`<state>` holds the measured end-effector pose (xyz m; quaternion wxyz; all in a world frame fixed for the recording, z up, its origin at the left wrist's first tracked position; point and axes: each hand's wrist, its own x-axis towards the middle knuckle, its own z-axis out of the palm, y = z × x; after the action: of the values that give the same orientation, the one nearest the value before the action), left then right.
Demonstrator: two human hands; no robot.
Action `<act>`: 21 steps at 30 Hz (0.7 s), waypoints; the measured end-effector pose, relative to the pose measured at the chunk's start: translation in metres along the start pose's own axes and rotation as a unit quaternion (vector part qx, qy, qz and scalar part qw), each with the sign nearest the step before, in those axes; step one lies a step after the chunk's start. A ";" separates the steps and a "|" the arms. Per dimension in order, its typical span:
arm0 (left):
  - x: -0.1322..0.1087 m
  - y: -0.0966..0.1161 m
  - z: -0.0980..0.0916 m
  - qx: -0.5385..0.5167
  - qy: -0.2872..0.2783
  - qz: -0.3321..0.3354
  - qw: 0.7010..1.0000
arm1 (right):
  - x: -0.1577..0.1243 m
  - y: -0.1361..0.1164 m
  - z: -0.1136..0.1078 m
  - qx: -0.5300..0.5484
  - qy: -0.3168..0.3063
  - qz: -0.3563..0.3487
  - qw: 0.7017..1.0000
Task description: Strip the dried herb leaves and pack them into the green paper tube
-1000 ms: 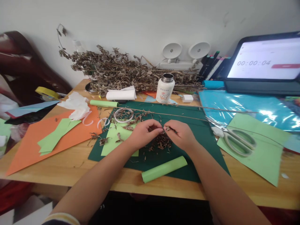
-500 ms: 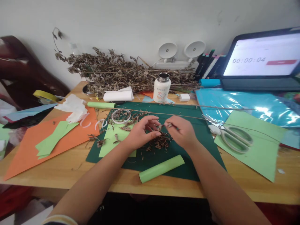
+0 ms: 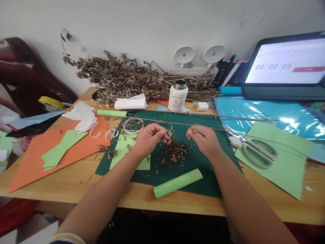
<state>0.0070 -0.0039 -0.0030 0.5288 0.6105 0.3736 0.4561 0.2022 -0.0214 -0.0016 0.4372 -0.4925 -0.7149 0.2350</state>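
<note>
My left hand (image 3: 151,139) is closed in a pinch over the green cutting mat (image 3: 210,176). From its fingertips a thin dried plant stem (image 3: 172,127) curls out. Across a small gap, my right hand (image 3: 204,139) is closed too, with a small dried leaf piece (image 3: 194,131) between its fingers. Below and between the hands lies a loose pile of crumbled dried leaves (image 3: 177,151). A light green paper roll (image 3: 178,183) rests nearer the front edge. Left of my left hand, a clear round ring-like container (image 3: 133,125) stands among stem scraps.
A heap of dried plants (image 3: 132,78) lies along the wall behind a white bottle (image 3: 178,96). Long thin stems cross the mat's back. Scissors (image 3: 260,154) lie on green paper (image 3: 286,176) at right. Orange paper (image 3: 38,162) and crumpled tissue (image 3: 82,115) are at left.
My hands have drawn apart, the right one moving rightward and the left slightly back. The leaf pile between them is now more exposed. The tablet timer went from 04 to 05.
</note>
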 end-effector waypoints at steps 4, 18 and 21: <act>-0.003 0.000 0.001 0.063 -0.014 0.008 0.998 | 0.001 -0.002 0.007 -0.189 -0.139 -0.063 0.970; -0.007 0.008 0.008 0.320 -0.088 0.061 0.941 | 0.000 -0.010 0.012 -0.033 -0.024 -0.070 0.997; -0.007 0.008 0.007 0.335 -0.086 0.067 0.936 | -0.002 -0.010 0.014 0.007 0.034 -0.040 0.999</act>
<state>0.0118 -0.0140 0.0036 0.2921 0.8126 0.4162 0.2850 0.1853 -0.0257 -0.0015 0.4733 -0.4684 -0.7172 0.2055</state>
